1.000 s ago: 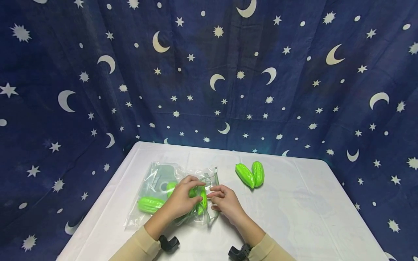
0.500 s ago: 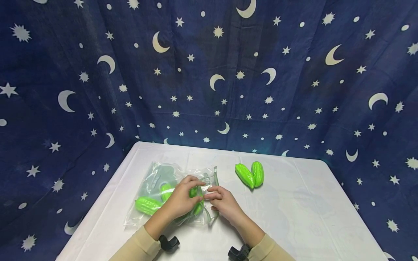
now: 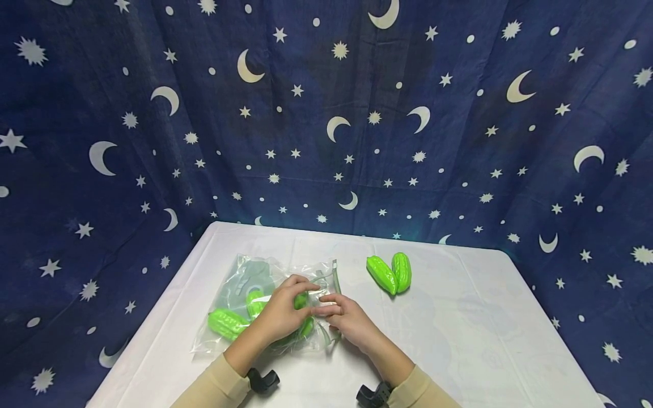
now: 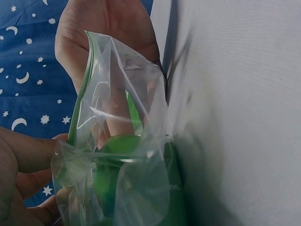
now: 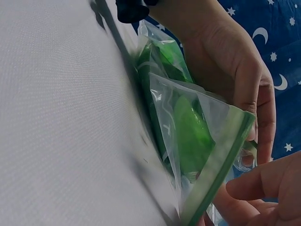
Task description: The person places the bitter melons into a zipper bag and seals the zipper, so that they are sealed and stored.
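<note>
A clear zip bag with a green zip strip lies on the table, its mouth towards the right. Inside it are several bright green bitter melons, ribbed and glossy like models. My left hand reaches over the bag and grips the upper plastic by the mouth, holding it raised. My right hand is at the mouth, its fingers extended into the bag towards a bitter melon. In the left wrist view these fingers show through the plastic; whether they touch the melon I cannot tell.
Two more bitter melons lie together outside the bag, behind and right of my right hand. A white cloth covers the table. A dark blue curtain with moons and stars stands behind and at the sides.
My right hand has moved left, its fingers going deeper into the bag mouth. The bitter melons inside have shifted left. My left hand keeps its place on the bag.
</note>
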{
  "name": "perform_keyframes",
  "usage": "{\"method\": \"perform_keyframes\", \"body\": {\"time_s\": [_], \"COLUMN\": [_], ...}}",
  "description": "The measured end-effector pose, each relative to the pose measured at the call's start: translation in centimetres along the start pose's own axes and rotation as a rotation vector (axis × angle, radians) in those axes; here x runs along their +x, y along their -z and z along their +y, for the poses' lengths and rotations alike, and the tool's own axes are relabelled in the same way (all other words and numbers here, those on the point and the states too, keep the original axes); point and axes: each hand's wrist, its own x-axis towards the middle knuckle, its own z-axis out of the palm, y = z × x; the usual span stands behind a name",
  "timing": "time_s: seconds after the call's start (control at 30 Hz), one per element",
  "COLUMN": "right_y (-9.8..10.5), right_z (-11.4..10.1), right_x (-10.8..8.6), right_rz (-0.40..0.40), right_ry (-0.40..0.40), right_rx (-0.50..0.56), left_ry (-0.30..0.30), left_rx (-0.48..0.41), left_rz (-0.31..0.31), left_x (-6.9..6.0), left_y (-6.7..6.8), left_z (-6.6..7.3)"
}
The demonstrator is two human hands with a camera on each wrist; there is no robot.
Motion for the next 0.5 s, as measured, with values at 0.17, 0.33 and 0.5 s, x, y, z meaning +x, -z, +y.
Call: {"method": "perform_keyframes", "body": {"time_s": [0.17, 0.33, 0.5], "right_y": [0.13, 0.43, 0.73], "right_z": [-0.09, -0.11, 0.02], "right_x": [-0.07, 0.0, 0.05], "right_rz": [0.011, 0.024, 0.036], "right_ry": [0.013, 0.011, -0.003], "right_rx": [0.032, 0.064, 0.099], "left_ry": [0.002, 0.006, 0.016], "left_rx": [-0.006, -0.018, -0.029], "left_rz": [0.002, -0.004, -0.013], "left_x": [-0.02, -0.07, -0.13], "left_y": [0.08, 0.14, 0.21], "left_z": [-0.03, 0.05, 0.12]}}
